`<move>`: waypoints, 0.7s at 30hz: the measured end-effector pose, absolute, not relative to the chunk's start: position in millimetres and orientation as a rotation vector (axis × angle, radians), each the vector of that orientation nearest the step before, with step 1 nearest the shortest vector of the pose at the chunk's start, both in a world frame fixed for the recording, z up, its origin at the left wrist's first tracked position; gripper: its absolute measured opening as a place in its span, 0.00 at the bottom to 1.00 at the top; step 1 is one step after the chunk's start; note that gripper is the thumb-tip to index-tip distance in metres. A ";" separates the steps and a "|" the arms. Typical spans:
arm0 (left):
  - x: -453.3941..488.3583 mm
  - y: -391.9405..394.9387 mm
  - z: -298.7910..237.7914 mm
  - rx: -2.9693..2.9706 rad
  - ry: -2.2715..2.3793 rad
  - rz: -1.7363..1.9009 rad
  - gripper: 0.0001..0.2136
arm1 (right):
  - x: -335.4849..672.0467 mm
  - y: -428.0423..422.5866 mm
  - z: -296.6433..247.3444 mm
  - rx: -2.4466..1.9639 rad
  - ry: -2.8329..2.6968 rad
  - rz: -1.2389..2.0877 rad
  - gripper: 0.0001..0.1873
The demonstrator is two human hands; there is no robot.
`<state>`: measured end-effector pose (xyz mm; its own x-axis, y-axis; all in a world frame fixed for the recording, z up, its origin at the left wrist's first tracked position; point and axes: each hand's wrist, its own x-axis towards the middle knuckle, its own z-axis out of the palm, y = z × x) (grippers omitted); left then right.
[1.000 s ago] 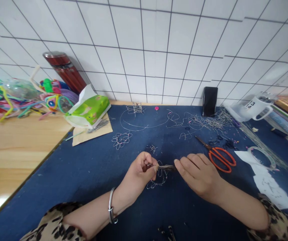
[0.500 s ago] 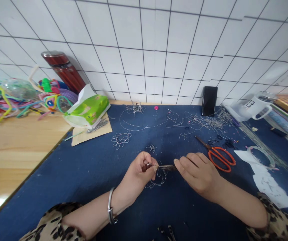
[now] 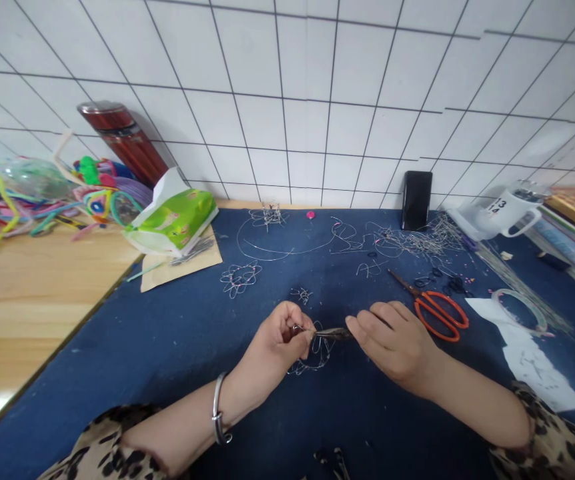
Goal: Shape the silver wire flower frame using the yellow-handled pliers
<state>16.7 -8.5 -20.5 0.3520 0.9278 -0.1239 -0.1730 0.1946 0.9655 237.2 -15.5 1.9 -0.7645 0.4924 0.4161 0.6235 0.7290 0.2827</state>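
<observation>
Between thumb and fingers, my left hand (image 3: 280, 347) pinches part of a looped silver wire piece (image 3: 312, 363), whose loops hang below the fingertips. My right hand (image 3: 397, 343) is closed around dark pliers (image 3: 335, 333); most of their handles are hidden by the palm. The pliers' narrow jaws point left and meet the wire at my left fingertips. Exactly what the jaws grip is too small to make out. Beyond my left hand lie a small bundle of short wires (image 3: 301, 295) and a flower-shaped wire ring with pink beads (image 3: 241, 279).
Orange-handled scissors (image 3: 440, 315) lie right of my right hand. Farther back are a wire tangle (image 3: 417, 239), a black phone (image 3: 416, 200) against the wall and a white mug (image 3: 510, 212). A green tissue pack (image 3: 172, 220) and red thermos (image 3: 125, 143) stand at left.
Both hands hold nearly the same pose, with the pliers still at the wire. The whole view has shifted very slightly.
</observation>
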 end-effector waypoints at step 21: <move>16.8 -9.9 -21.7 1.015 0.878 0.968 0.07 | 236.2 -15.5 -4.1 -0.928 -2.587 -0.595 0.14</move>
